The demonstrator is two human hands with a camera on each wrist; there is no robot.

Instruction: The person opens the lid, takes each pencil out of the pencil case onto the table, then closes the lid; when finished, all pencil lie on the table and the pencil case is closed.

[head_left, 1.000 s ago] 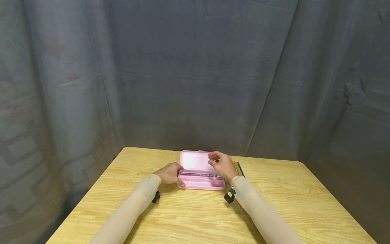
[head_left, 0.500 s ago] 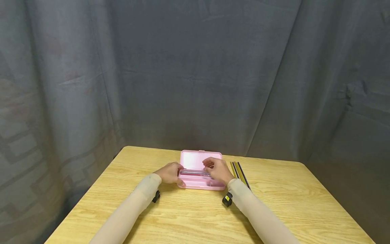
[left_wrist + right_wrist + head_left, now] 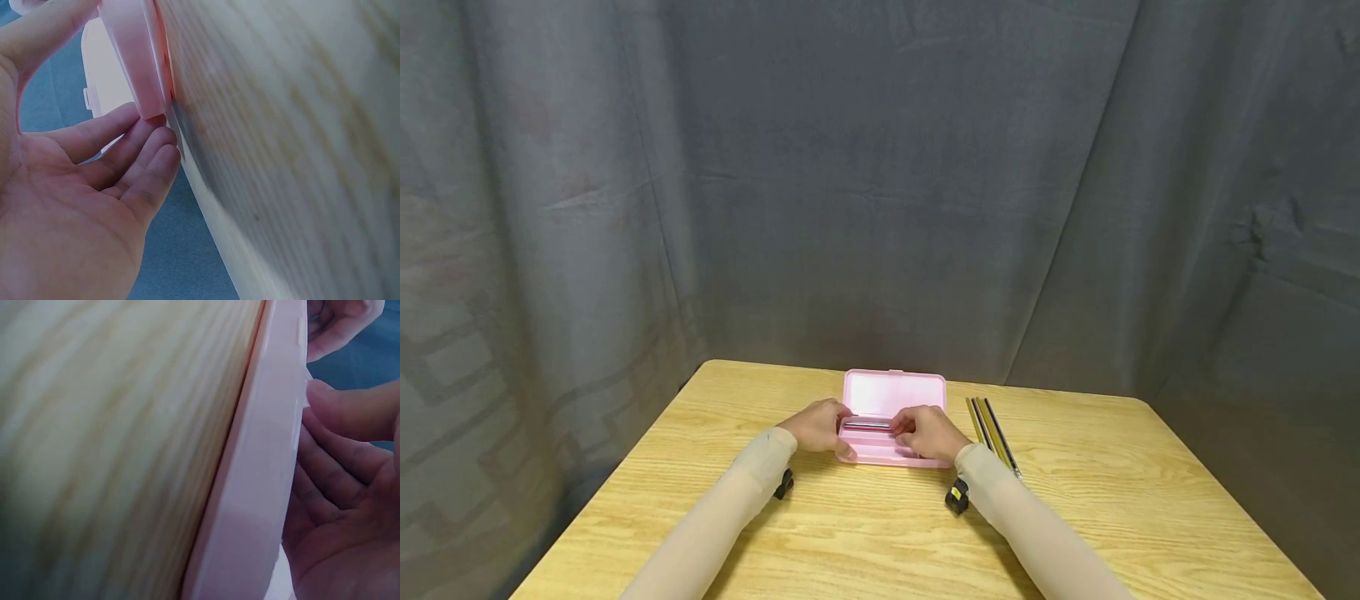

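Head view: an open pink case point(image 3: 891, 417) is seen on the counter point(image 3: 880, 533), pencils point(image 3: 992, 429) just beside it.
Left hand point(image 3: 817, 427): the case's left end is held by curled fingers point(image 3: 134, 147).
Right hand point(image 3: 928, 433): fingers point(image 3: 331, 469) are curled over the case's tray; whether anything is gripped cannot be told.

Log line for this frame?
case: open, on table | left hand: holds case end | right hand: on tray, grip unclear | pencils: right of case

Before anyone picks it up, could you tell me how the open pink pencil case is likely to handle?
The pencil case looks like thin hard plastic, so probably stiff and light. Its raised lid may swing on lifting. Its smooth shell could slide on the table, though the left hand steadies its end.
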